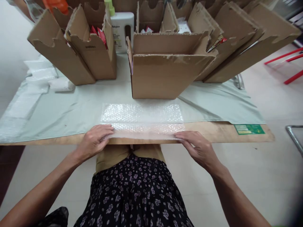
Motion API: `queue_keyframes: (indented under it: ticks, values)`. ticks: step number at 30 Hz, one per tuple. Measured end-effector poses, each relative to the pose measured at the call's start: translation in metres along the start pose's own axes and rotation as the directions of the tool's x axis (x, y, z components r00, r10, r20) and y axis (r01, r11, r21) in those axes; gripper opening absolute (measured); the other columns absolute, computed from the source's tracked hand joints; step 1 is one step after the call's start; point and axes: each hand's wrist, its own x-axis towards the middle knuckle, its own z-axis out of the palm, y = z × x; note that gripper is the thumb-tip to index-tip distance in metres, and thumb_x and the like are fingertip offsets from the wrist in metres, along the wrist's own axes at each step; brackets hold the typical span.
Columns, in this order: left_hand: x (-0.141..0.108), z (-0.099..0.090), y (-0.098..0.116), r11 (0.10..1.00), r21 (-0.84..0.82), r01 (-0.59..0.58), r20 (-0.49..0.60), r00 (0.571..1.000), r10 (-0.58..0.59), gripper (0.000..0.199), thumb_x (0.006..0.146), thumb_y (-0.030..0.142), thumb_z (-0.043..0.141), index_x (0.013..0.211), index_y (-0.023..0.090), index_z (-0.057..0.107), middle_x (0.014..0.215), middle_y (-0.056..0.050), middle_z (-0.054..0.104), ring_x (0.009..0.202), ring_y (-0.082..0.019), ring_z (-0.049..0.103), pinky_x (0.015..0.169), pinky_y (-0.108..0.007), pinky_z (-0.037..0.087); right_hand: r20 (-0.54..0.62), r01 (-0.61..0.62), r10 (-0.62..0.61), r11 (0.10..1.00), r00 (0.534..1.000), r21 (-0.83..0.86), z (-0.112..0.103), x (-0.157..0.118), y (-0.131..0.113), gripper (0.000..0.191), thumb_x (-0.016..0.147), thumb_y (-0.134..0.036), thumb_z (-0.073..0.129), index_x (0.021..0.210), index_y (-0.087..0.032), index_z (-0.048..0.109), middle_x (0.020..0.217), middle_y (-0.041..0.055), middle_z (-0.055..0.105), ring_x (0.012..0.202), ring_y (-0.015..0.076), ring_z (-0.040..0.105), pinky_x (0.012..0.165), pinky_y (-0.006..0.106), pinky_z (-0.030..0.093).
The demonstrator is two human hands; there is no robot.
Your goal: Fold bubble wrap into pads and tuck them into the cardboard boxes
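A clear sheet of bubble wrap point(142, 114) lies across the front edge of the table, its near part folded over into a flat strip. My left hand point(96, 138) pinches the left end of that strip between thumb and fingers. At the opposite end, my right hand point(195, 143) grips the near corner in the same way. Just beyond the sheet stands an open cardboard box point(163, 77), apart from both hands.
More cardboard boxes point(104, 60) with red packets inside line the back. Behind them stands a white bottle point(121, 31). Bubble wrap pieces point(40, 74) and a wrapped bundle point(61, 84) lie at left. A green label point(249, 129) is on the table's right edge.
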Motion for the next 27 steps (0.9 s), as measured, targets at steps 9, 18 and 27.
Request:
queue_keyframes:
  ticks: [9,18,27]
  values:
    - [0.027,-0.035,0.012,0.869,-0.14,0.475,-0.074,0.87,-0.488,0.024,0.083,0.047,0.068,0.082,0.025,0.076,0.086,-0.001,0.079,0.085,-0.022,0.073,0.078,-0.03,0.059,-0.228,-0.3,0.342,0.933,0.912,0.198,-0.013,0.026,0.004,0.015,0.087,-0.041,0.077,0.085,-0.027,0.075,0.085,0.0024,0.079,0.08,0.025,0.076,0.078,0.041,0.064]
    - [0.045,-0.009,-0.008,0.832,0.107,0.544,-0.059,0.839,-0.541,0.029,0.083,0.048,0.056,0.084,0.022,0.07,0.08,-0.002,0.073,0.073,-0.02,0.064,0.072,-0.031,0.049,-0.176,-0.401,0.402,0.915,0.899,0.042,0.026,0.061,0.04,0.024,0.088,-0.045,0.067,0.096,-0.023,0.075,0.094,0.0064,0.079,0.084,0.0265,0.074,0.088,0.047,0.06]
    - [0.044,-0.01,-0.024,0.752,0.311,0.582,-0.096,0.806,-0.584,0.032,0.08,0.053,0.067,0.092,0.023,0.067,0.09,-0.008,0.07,0.078,-0.026,0.064,0.069,-0.036,0.049,-0.051,-0.306,0.306,0.902,0.951,-0.303,0.02,0.067,0.061,0.041,0.09,-0.053,0.062,0.11,-0.02,0.076,0.107,0.014,0.075,0.099,0.0357,0.068,0.093,0.058,0.053]
